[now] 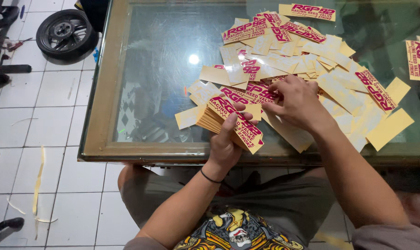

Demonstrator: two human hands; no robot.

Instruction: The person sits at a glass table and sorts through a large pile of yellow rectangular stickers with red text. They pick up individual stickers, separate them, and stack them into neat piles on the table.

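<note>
My left hand [225, 141] grips a thick stack of yellow rectangular stickers with magenta lettering [228, 118], held over the near edge of the glass-topped table [103, 92]. My right hand [297, 103] reaches into the loose pile of the same stickers [307, 60] spread across the glass, fingers pinching at one sticker just right of the stack. Many stickers in the pile lie face down, showing plain yellow backs.
Single stickers lie apart at the far edge [307, 11] and far right [418, 60]. A black wheel with tyre [64, 33] lies on the white tiled floor to the left, with paper strips [38, 180] scattered on the tiles. My knees sit under the table.
</note>
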